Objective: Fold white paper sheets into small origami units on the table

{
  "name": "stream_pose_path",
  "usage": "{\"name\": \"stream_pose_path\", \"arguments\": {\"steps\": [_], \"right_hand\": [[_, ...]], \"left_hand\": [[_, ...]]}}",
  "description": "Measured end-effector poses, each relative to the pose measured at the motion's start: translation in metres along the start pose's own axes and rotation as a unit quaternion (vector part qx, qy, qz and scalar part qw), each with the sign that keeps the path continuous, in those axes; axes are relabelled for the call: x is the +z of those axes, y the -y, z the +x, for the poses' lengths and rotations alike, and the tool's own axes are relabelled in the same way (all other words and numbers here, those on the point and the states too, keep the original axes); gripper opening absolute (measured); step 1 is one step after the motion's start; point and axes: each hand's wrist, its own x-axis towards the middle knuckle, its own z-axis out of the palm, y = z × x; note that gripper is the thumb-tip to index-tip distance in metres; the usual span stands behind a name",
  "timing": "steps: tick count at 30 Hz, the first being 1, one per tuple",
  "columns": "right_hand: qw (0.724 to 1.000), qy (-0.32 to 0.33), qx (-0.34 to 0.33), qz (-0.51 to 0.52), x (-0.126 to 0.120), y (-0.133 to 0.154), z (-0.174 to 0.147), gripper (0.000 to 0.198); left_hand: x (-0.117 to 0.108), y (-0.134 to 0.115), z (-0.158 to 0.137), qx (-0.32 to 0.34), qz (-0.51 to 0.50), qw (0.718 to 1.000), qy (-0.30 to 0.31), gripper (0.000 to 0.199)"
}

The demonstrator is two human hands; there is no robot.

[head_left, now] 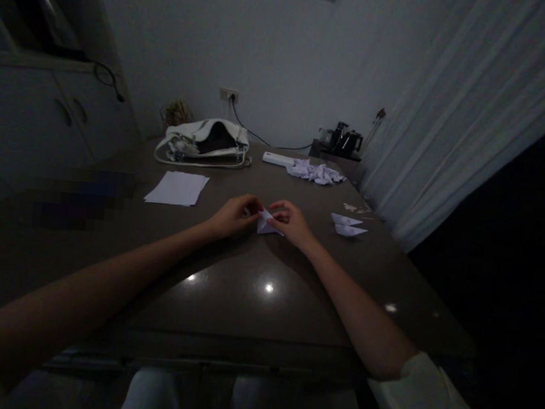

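Observation:
A small folded piece of white paper [266,226] is held between my two hands at the middle of the table. My left hand [235,216] pinches its upper left edge with thumb and fingertips. On the other side, my right hand [292,223] has its thumb and fingers closed on the paper's right part, covering some of it. To the right lie folded paper pieces [347,225] with pointed ends. A stack of flat white sheets [177,189] rests on the left.
Behind my hands, a heap of folded papers [318,172] lies beside a white bar-shaped object [277,159]. A white handbag [206,141] stands at the back left. Small scraps [355,208] lie near the right edge. A black kettle [350,142] stands beyond the table [243,304].

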Motion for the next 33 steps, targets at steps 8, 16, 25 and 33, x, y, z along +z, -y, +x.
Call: {"name": "stream_pose_path", "arguments": {"steps": [8, 16, 25, 33], "right_hand": [[1.000, -0.007, -0.020, 0.010, -0.002, 0.005, 0.003, 0.026], [0.999, 0.002, -0.033, -0.002, 0.000, 0.013, -0.001, 0.010], [0.998, -0.004, -0.059, -0.005, 0.007, 0.020, -0.005, 0.046], [0.996, -0.007, -0.065, 0.055, 0.013, 0.022, -0.007, 0.041]], "left_hand": [[-0.003, 0.002, 0.001, -0.006, -0.026, 1.000, -0.016, 0.036], [0.000, -0.011, -0.002, 0.045, 0.007, 0.999, 0.025, 0.031], [0.000, -0.017, -0.005, 0.089, 0.053, 0.995, -0.007, 0.026], [-0.002, -0.020, -0.005, 0.111, 0.069, 0.991, -0.022, 0.034]]}}
